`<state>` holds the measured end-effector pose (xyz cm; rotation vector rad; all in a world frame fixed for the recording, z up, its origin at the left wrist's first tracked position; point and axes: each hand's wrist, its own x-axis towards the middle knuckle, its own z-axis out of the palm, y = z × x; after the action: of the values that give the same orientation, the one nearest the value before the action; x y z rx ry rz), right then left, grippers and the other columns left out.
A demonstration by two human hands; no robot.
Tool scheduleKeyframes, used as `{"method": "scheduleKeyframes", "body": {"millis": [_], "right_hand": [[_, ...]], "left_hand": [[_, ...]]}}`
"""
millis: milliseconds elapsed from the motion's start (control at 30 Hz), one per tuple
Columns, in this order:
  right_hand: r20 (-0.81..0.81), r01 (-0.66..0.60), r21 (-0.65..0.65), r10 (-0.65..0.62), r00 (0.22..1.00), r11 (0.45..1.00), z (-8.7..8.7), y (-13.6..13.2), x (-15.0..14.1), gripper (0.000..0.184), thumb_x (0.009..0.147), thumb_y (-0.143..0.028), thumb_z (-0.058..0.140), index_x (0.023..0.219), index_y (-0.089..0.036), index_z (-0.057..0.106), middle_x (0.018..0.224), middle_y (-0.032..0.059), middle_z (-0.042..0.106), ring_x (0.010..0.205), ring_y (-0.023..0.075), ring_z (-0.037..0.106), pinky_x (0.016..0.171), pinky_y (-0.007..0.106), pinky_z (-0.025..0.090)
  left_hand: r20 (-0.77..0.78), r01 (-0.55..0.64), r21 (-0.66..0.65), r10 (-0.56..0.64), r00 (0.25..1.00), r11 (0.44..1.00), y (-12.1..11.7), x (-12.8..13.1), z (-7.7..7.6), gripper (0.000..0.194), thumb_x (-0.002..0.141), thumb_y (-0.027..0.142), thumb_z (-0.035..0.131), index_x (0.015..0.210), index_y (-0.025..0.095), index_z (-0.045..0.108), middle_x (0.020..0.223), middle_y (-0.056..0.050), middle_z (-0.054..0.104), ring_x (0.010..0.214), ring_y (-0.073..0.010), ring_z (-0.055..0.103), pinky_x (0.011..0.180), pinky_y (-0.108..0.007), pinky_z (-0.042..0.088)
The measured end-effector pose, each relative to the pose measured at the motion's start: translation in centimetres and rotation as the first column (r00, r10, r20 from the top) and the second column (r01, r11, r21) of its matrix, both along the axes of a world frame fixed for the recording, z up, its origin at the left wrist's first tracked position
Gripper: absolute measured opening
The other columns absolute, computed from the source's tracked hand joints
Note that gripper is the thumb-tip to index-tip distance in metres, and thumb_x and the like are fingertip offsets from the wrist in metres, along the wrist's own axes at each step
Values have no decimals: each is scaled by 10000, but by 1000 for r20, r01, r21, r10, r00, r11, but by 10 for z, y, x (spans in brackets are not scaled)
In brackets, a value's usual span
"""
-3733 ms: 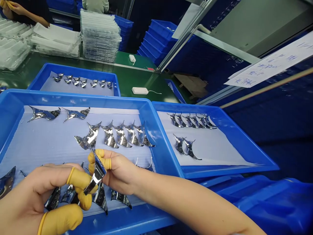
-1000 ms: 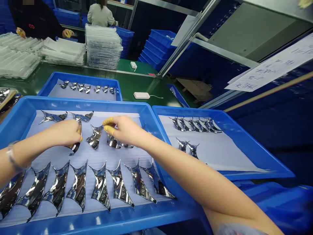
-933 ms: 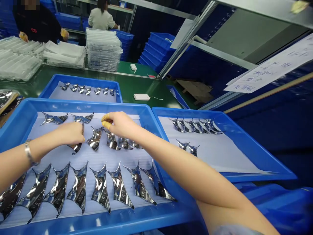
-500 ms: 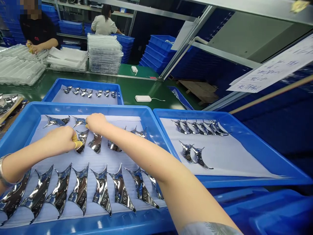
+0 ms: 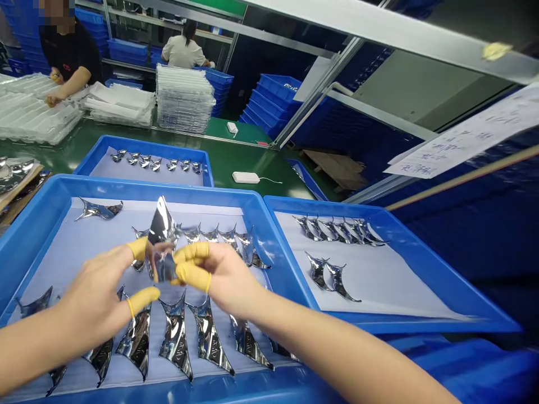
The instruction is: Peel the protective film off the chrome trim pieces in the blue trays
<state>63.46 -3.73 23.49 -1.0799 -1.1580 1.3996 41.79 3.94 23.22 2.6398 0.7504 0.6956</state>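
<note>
My right hand [image 5: 223, 275], with yellow finger cots on its thumb and fingers, pinches a shiny chrome piece [image 5: 162, 230] by its lower part and holds it above the blue tray [image 5: 46, 219]. My left hand [image 5: 92, 292], also in yellow cots, is open beside it. Its thumb and forefinger are spread around the piece's left side; whether the forefinger touches it I cannot tell. Beneath my hands, a front row of curved, pointed chrome pieces [image 5: 174, 336] lies on white lining. Behind are smaller ones, partly hidden, and a single piece [image 5: 101, 210] lies at the back left.
A second blue tray [image 5: 421, 322] with chrome pieces adjoins on the right. A smaller blue tray [image 5: 143, 140] stands behind. Clear plastic trays [image 5: 185, 98] are stacked further back, where two people work. A white box with a cable [image 5: 246, 178] lies on the green table.
My right hand has lifted a chrome piece from the back row and brought it towards me. My left hand has let go of another piece and opened beside the lifted one.
</note>
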Motion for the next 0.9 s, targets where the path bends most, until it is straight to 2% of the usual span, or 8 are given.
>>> {"method": "scheduleKeyframes", "body": {"millis": [67, 133, 267, 433, 600, 700, 767, 900], "right_hand": [[23, 13, 45, -15, 1000, 999, 2, -19, -4, 76, 805, -242, 672, 829, -170, 672, 766, 17, 667, 725, 144, 626, 749, 328, 530], [104, 16, 132, -30, 994, 991, 7, -30, -6, 23, 811, -192, 659, 813, -171, 669, 782, 13, 652, 745, 140, 595, 773, 322, 512], [125, -16, 268, -18, 992, 963, 13, -37, -4, 29, 836, -166, 635, 850, -159, 660, 772, 17, 624, 719, 136, 562, 723, 285, 512], [139, 9, 387, -68, 988, 922, 6, -39, -3, 109, 880, -237, 667, 815, -152, 652, 762, 49, 647, 677, 129, 585, 649, 243, 520], [143, 16, 389, -77, 987, 921, 6, -40, -3, 235, 910, -340, 658, 753, -172, 613, 706, 27, 616, 625, 115, 567, 616, 226, 516], [128, 30, 434, -94, 987, 900, 6, -40, -4, 180, 901, -222, 642, 732, -180, 596, 670, 0, 576, 575, 93, 523, 555, 191, 475], [143, 28, 464, -106, 984, 885, 3, -39, -5, 143, 877, -134, 620, 746, -185, 595, 674, 0, 582, 587, 97, 531, 570, 195, 484], [161, 19, 519, -120, 980, 854, -1, -39, -5, 124, 866, -98, 611, 789, -193, 592, 699, 9, 611, 632, 110, 556, 623, 213, 511]], "left_hand": [[51, 64, 71, -67, 996, 995, -9, 0, -1, 307, 944, 363, 543, 1230, 257, 510, 973, -36, 744, 851, -201, 722, 740, -326, 580], [43, 126, 79, -130, 991, 989, -13, -3, -2, 276, 952, 287, 535, 1224, 244, 515, 983, -39, 734, 871, -184, 716, 773, -304, 576], [22, 282, 35, -282, 959, 959, -11, -9, -5, 322, 913, 203, 571, 1230, 221, 516, 1008, -60, 720, 879, -188, 704, 769, -292, 587], [28, 405, -26, -404, 914, 914, -10, -9, -6, 399, 883, 144, 578, 1271, 214, 511, 991, -78, 713, 855, -209, 694, 742, -318, 609], [45, 408, -61, -406, 913, 911, -10, -5, -7, 399, 870, 161, 601, 1258, 235, 543, 977, -77, 731, 804, -206, 701, 693, -308, 616], [22, 397, -65, -397, 918, 915, -7, -6, -10, 368, 873, 142, 594, 1224, 251, 570, 961, -60, 732, 809, -194, 706, 695, -299, 608], [-22, 376, -35, -377, 926, 926, -4, -9, -11, 334, 880, 163, 605, 1200, 257, 594, 985, -58, 735, 837, -197, 712, 710, -305, 605], [-65, 347, 42, -344, 937, 937, 1, -13, -12, 317, 878, 196, 625, 1189, 255, 607, 1049, -61, 738, 923, -215, 713, 729, -314, 602]]}}
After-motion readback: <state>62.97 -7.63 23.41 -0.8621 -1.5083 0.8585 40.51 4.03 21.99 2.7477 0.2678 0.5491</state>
